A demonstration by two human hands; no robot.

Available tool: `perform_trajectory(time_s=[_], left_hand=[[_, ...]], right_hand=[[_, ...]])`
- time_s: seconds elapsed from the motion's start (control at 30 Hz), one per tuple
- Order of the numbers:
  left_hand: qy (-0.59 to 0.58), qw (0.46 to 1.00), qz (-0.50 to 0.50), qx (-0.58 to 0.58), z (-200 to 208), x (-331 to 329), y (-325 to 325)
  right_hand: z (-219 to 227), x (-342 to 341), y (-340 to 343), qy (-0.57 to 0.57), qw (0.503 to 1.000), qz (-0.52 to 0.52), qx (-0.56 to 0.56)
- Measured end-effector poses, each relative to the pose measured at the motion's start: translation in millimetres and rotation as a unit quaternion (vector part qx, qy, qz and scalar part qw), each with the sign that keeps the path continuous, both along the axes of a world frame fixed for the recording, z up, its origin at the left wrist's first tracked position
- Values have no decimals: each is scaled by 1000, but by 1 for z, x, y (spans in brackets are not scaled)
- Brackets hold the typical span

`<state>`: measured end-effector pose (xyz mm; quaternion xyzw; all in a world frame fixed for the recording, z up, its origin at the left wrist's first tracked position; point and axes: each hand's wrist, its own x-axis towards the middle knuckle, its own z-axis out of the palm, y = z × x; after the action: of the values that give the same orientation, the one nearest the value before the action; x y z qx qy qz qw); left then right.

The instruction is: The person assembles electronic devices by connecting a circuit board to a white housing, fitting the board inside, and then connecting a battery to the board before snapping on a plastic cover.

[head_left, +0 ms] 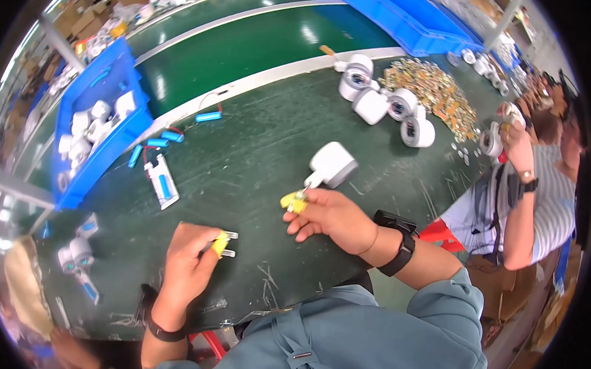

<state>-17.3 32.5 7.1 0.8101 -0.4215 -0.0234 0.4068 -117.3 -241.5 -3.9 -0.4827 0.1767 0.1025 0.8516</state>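
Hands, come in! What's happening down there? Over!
Left hand: yellow pronged item, grip unclear. Right hand: pinching small part. White handled housing close ahead.

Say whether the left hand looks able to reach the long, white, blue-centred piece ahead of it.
Probably yes: bare dark green tabletop separates the left hand from the long white piece, though yellow material at that grip may hinder it.

Grey-blue cloth top (381, 340); short, wide right sleeve (448, 306). Front: tie-like gathered folds (288, 329), small dark rectangular bar (300, 356). Right wrist: broad black strap (401, 257), boxy black device (395, 222). Left wrist: narrower black band (165, 334). Yellow fingertip coverings (221, 243), seemingly wrapped, on left hand (190, 256) and right hand (339, 219).
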Motion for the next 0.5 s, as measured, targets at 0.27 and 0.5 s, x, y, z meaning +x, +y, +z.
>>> perform_trajectory(time_s=[0.27, 0.5], left_hand=[[21, 999, 40, 2, 3, 5, -25], [22, 1000, -12, 7, -7, 11, -28]], right_hand=[[-2, 32, 37, -15, 982, 171, -83], [1, 30, 44, -34, 965, 194, -175]])
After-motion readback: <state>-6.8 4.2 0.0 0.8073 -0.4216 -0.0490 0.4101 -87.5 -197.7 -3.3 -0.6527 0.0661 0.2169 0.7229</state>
